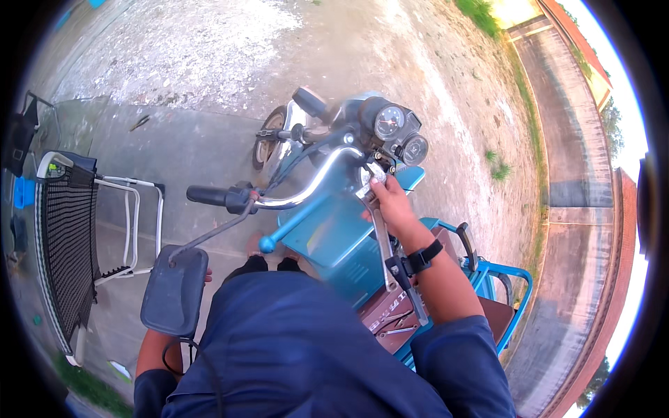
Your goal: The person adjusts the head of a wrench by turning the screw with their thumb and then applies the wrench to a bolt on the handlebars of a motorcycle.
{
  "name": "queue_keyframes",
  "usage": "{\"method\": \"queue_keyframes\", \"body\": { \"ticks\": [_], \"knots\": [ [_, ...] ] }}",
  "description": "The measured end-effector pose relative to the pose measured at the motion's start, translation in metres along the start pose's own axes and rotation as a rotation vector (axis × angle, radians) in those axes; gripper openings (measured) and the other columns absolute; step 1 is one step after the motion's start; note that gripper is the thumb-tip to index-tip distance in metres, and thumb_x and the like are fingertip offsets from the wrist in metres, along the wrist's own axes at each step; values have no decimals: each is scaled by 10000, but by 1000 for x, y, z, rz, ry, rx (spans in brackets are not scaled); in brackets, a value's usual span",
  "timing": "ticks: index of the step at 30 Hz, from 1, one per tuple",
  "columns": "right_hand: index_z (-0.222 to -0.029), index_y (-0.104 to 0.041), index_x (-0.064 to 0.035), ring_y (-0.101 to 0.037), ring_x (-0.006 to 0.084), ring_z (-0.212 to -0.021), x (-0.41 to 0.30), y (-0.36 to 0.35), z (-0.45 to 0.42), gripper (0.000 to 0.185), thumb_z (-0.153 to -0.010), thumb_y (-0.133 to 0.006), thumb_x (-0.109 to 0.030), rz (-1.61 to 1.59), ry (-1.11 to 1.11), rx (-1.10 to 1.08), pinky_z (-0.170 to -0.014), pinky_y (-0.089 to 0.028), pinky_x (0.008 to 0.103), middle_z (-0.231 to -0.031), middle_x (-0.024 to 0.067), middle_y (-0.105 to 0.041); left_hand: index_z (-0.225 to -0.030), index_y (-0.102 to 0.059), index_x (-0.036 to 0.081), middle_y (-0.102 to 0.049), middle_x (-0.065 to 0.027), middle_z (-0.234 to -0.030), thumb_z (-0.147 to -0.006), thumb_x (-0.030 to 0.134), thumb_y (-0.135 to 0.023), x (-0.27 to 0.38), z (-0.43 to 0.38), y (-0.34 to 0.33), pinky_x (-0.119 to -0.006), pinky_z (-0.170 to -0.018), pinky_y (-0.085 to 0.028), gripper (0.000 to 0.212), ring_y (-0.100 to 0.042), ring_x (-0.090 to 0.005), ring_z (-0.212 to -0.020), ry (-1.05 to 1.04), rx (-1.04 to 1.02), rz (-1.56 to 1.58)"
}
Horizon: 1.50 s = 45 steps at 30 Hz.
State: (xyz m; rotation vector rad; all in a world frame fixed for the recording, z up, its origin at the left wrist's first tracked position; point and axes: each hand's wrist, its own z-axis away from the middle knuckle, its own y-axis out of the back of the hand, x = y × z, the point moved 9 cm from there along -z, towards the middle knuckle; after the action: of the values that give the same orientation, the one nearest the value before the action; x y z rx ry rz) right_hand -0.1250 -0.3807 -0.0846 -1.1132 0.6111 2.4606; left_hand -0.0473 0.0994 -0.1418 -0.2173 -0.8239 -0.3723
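My right hand (394, 206) is curled around the upper part of a long steel wrench (380, 230), at the centre of the handlebar. The thumb lies by the wrench's jaw, against a silver metal fitting (372, 176). The wrench's ring end hangs down toward the seat. A chrome handlebar (313, 188) with a black rubber grip (206, 195) reaches to the left. My left hand (208, 275) is mostly hidden behind the dark rear-view mirror (175, 290); only some fingertips show, so I cannot tell its hold.
Two round gauges (389, 123) stand ahead of the handlebar on this teal motor tricycle. A teal knobbed lever (267, 244) rises near my legs. Hand tools, including a wrench (398, 331), lie on the brown seat (384, 308). A mesh folding chair (68, 251) stands at left.
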Motion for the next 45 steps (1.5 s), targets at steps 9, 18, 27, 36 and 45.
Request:
{"method": "queue_keyframes", "body": {
  "ticks": [9, 18, 27, 36, 45],
  "knots": [
    [-1326, -500, -153, -673, 402, -880, -84, 35, -3, 443, -935, -575, -347, 1487, 463, 192, -744, -541, 496, -988, 185, -700, -1235, -553, -90, -692, -159, -921, -934, 137, -604, -28, -8, -2, -272, -683, -558, 380, -706, -199, -813, 36, -17, -188],
    [-1310, -500, -187, -677, 382, -841, -110, 36, -6, 414, -933, -588, -335, 1518, 601, 206, -708, -543, 485, -973, 164, -696, -1297, -510, -82, -671, -152, -971, -930, 134, -581, -68, -16, 6, -274, -684, -546, 432, -689, -187, -824, 136, -8, -314],
    [-1304, -520, -176, -679, 381, -868, -111, 37, -14, 423, -929, -594, -358, 1473, 553, 203, -737, -542, 485, -1001, 168, -701, -1326, -489, -36, -669, -146, -996, -945, 122, -560, -93, -23, -7, -289, -700, -549, 419, -692, -198, -848, 262, -22, -292],
    [-1295, -534, -114, -657, 434, -917, -103, 49, -26, 447, -916, -611, -339, 1275, 518, 162, -783, -522, 518, -975, 227, -691, -1321, -491, -37, -681, -144, -991, -941, 138, -576, -93, -26, -21, -292, -692, -547, 427, -694, -194, -839, 283, -45, -276],
    [-1308, -513, -74, -662, 435, -902, -110, 35, -17, 470, -916, -611, -314, 1343, 434, 156, -787, -524, 522, -948, 246, -689, -1304, -517, -36, -687, -145, -990, -919, 140, -613, -92, -30, -33, -290, -700, -552, 434, -699, -197, -843, 282, -71, -301]
  ]
}}
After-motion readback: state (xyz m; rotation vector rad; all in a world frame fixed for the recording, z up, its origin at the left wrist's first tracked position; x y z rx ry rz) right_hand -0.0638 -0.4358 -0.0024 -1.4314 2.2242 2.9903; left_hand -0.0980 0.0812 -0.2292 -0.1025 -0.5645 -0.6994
